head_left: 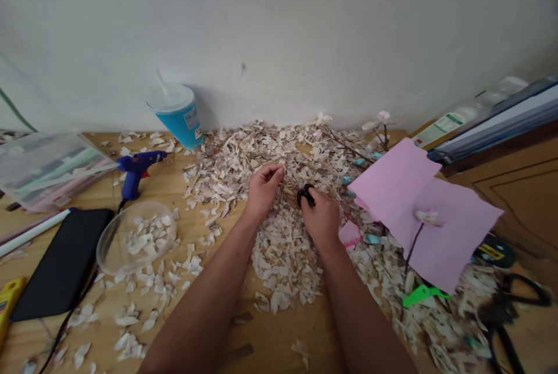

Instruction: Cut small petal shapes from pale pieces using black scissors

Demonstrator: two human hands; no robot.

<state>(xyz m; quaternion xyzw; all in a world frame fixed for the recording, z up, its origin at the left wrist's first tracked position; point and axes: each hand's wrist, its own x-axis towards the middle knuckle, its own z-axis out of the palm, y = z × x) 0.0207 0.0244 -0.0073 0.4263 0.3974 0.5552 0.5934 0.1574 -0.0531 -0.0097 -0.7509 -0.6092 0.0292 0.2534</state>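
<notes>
My left hand (263, 188) is closed in a pinch over a heap of pale husk scraps (279, 246) in the middle of the wooden table (270, 339); what it pinches is too small to make out. My right hand (321, 217) is wrapped round the black handles of small scissors (306, 194), whose thin blades point up and left toward the left fingertips. Both forearms reach in from the bottom edge.
A blue cup with a straw (178, 113) stands by the wall. A blue glue gun (137, 169), a clear bowl of scraps (136, 235), a black phone (65, 260) and a plastic box (47, 167) lie left. Pink paper sheets (418, 211), a flower stem (425, 220), larger scissors (505, 310) lie right.
</notes>
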